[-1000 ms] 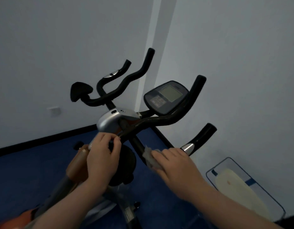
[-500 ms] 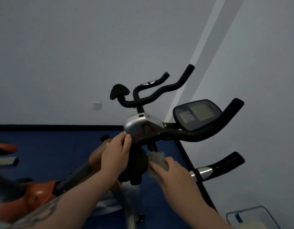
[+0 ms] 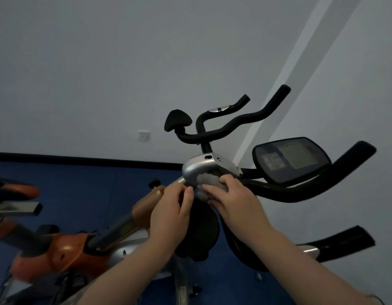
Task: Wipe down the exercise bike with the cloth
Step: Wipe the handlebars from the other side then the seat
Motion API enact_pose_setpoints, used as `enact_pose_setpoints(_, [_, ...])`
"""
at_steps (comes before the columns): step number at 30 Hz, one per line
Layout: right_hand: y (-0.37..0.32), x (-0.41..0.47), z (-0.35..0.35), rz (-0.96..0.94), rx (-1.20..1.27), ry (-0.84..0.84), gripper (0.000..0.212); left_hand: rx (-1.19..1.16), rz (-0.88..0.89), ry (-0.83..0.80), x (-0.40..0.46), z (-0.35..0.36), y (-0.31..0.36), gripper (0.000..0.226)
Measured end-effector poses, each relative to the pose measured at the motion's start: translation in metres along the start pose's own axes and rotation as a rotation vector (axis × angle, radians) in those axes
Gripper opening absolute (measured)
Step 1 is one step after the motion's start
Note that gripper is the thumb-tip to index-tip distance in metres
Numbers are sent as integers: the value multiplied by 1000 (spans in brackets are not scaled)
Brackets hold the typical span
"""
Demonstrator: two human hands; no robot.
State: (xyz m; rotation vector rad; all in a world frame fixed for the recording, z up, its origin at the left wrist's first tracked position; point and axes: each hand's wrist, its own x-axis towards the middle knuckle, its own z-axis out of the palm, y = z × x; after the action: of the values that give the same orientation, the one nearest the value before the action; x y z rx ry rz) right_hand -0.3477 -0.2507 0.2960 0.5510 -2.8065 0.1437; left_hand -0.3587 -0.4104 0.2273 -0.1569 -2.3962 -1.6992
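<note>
Right hand (image 3: 232, 199) had moved the cloth (image 3: 207, 183) up from the post onto the silver bracket (image 3: 196, 170), gripping it; left hand (image 3: 170, 208) stayed pinching nearby.

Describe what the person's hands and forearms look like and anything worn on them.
Both are bare: the left hand and right hand wear no gloves, rings or watch that can be seen, and no sleeves cover the forearms. A faint dark mark shows on the right forearm at the bottom edge, too small to make out.
</note>
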Motion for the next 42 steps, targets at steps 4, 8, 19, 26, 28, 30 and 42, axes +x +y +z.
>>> enact_pose_setpoints(4, [27,5,-21,177,-31,111,17,-20,74,-58,5,-2,0,21])
enact_pose_setpoints(8, [6,12,-17,160,85,129,20,-108,55,-166,9,-4,-5,19])
enact_pose_setpoints(19, [-10,7,-10,281,-14,75,19,-220,74,-295,14,-5,-14,40])
enact_pose_setpoints(26, [28,-12,-41,499,-134,165,19,-217,66,-332,18,-3,-21,49])
enact_pose_setpoints(28, [21,-7,-34,534,-120,223,21,-216,98,-332,18,-2,-19,46])
enact_pose_setpoints(30, [-6,3,-14,430,-55,157,23,-224,112,-345,19,-3,-17,45])
enact_pose_setpoints(42, [-15,18,-23,110,54,-243,30,-328,1,-343,17,-4,-17,64])
